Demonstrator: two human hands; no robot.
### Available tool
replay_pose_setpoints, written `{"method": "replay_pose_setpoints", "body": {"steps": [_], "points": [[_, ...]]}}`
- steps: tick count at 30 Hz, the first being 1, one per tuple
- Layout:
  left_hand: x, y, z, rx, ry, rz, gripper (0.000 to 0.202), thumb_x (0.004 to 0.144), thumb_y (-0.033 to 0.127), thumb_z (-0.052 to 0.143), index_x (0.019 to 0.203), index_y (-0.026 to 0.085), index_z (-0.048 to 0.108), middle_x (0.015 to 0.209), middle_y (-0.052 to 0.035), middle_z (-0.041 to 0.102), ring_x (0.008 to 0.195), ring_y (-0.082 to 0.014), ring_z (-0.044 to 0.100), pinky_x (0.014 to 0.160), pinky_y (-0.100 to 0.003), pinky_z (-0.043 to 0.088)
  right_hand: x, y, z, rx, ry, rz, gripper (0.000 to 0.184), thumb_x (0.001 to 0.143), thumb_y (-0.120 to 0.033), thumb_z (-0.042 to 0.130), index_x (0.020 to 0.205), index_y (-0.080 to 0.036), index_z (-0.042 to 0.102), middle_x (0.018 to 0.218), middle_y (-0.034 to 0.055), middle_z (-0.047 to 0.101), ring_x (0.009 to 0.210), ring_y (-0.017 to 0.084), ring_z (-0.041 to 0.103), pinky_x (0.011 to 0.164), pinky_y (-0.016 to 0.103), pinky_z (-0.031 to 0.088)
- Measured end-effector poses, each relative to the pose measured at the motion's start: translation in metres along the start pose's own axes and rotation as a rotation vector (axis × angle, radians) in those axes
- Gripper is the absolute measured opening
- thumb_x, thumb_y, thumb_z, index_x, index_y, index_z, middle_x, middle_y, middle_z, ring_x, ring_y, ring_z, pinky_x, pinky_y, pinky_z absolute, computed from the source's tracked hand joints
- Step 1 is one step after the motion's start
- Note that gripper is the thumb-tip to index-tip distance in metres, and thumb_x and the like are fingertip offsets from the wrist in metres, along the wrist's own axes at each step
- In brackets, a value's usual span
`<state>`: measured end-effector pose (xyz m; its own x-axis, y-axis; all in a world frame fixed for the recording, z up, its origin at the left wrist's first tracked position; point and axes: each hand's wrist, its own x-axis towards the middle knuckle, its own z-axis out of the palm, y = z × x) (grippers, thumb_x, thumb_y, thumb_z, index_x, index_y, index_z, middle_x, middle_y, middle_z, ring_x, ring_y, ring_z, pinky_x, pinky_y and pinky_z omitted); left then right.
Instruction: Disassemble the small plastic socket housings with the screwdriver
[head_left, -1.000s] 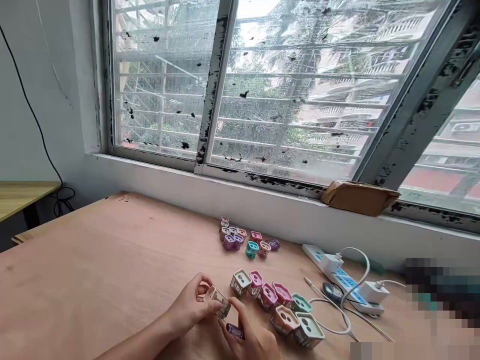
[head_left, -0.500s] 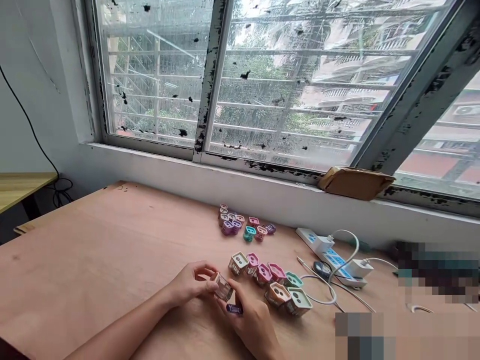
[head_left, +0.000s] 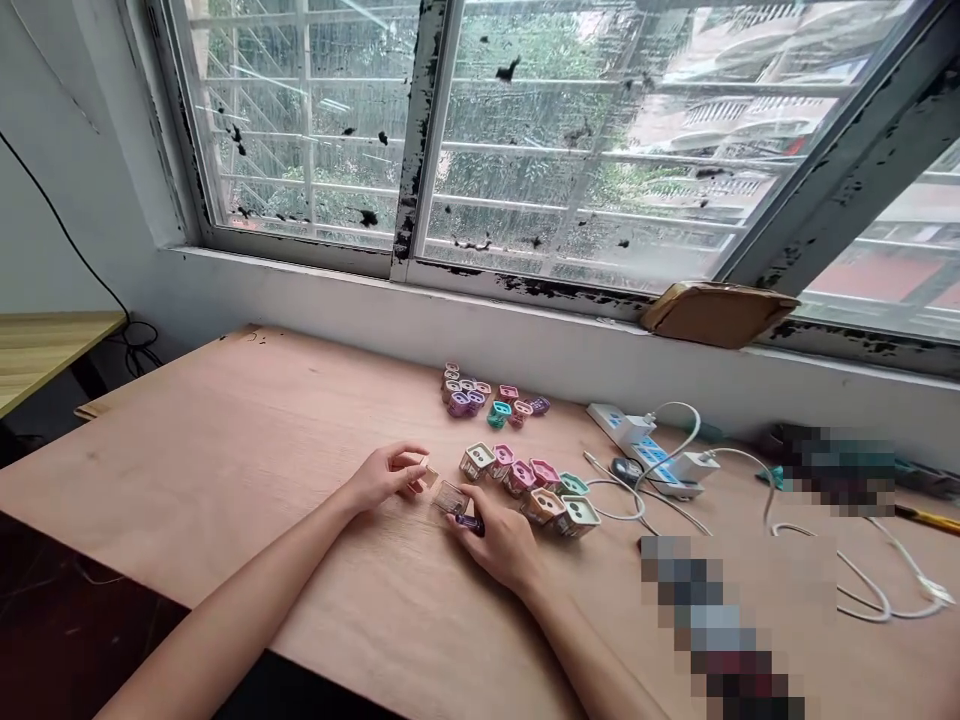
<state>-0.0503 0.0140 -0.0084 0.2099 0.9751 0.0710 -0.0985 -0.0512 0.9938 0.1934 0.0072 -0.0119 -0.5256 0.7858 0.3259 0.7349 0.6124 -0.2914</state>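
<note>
My left hand (head_left: 390, 474) is pinched on the small pale top (head_left: 428, 475) of a pencil sharpener, apart from the case. In my right hand (head_left: 495, 535) is the sharpener's clear shavings case (head_left: 448, 498), held between thumb and fingers. A small dark purple piece (head_left: 471, 523) is tucked in the same hand; its kind is hard to make out. Just beyond the right hand stand several two-hole pencil sharpeners, among them a cream one (head_left: 477, 460), an orange one (head_left: 542, 506) and a pale green one (head_left: 578, 516).
Farther back, a second cluster holds purple sharpeners (head_left: 459, 404) and a teal one (head_left: 499, 413). At the right lie a white power strip (head_left: 637, 450) with plugs, looping white cables (head_left: 619, 516) and blurred items. A brown cardboard piece (head_left: 720, 314) rests on the window sill.
The sharpener's top and clear case, together between both hands before, are now apart, one in each hand. The camera view has shifted, showing more of the table's near edge.
</note>
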Motion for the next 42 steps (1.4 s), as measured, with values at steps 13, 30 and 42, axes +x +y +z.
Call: {"method": "replay_pose_setpoints", "body": {"steps": [13,30,42], "points": [[-0.001,0.004,0.001,0.072,0.041,0.003,0.068,0.074,0.064,0.077,0.117,0.014,0.066,0.085,-0.0093,0.074,0.06,-0.0142,0.066,0.057,-0.025,0.054,0.004,0.004,-0.044,-0.075,-0.127,-0.005,0.042,0.092,-0.048,0.053,0.061,-0.02,0.057,0.057,0.0038,0.064,0.053,0.017,0.056,0.054,0.028,0.027],[-0.001,0.003,0.005,0.092,0.07,0.042,0.058,0.072,0.048,0.083,0.117,0.015,0.066,0.112,-0.0129,0.071,0.073,-0.0164,0.071,0.061,-0.025,0.056,-0.001,0.024,-0.075,-0.02,-0.235,0.139,0.046,0.095,-0.063,0.055,0.095,-0.02,0.072,0.086,0.0068,0.074,0.075,0.023,0.067,0.063,0.028,0.039],[-0.005,0.008,0.01,0.175,0.009,0.032,0.052,0.077,0.034,0.08,0.123,0.016,0.063,0.102,-0.008,0.069,0.081,-0.0164,0.07,0.074,-0.026,0.055,-0.009,0.032,-0.058,-0.143,0.159,0.148,0.031,0.097,-0.04,0.058,0.121,-0.022,0.065,0.085,0.0057,0.078,0.066,0.022,0.071,0.057,0.028,0.044]]}}
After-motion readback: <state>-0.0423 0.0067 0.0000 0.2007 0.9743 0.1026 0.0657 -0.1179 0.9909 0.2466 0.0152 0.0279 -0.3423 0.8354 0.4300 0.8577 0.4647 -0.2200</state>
